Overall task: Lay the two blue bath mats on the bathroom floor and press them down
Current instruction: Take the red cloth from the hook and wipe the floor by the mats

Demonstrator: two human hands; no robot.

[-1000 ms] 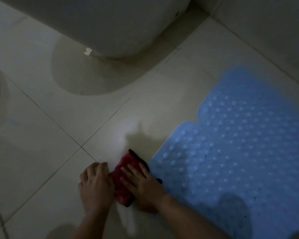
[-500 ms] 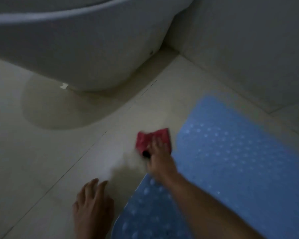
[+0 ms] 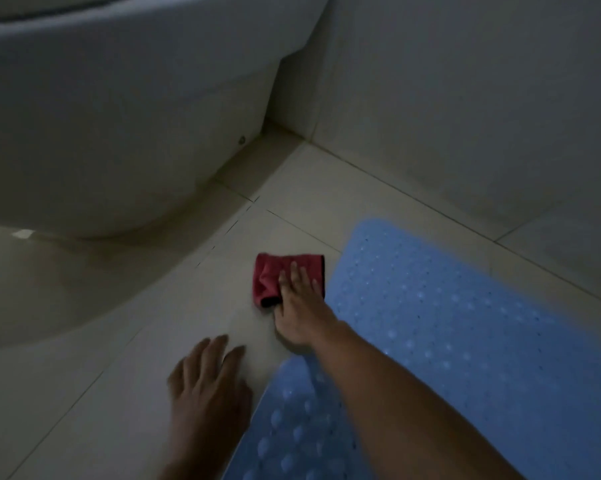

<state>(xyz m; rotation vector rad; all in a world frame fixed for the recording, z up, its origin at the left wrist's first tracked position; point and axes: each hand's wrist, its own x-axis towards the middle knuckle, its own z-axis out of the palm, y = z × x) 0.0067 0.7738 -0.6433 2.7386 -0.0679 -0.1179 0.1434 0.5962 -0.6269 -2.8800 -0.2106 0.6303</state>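
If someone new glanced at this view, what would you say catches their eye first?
The red cloth on the pale floor tiles, pressed under the right hand, stands out most. Beside it on the right lies the studded blue bath mat. The left hand rests flat on the tiles near the mat's edge.

Bare floor tile [image 3: 95,393] open on my left, room to slide outward. Toilet base [image 3: 119,150] bulks ahead-left, blocks reach that way. Wall [image 3: 465,98] closes far side and right. Narrow tiled strip between toilet base and blue bath mat [image 3: 465,323] runs toward corner; my right hand [image 3: 301,306] on red cloth [image 3: 269,275] sits in that strip. My left hand [image 3: 207,386] flat on tile just beside mat's near edge.
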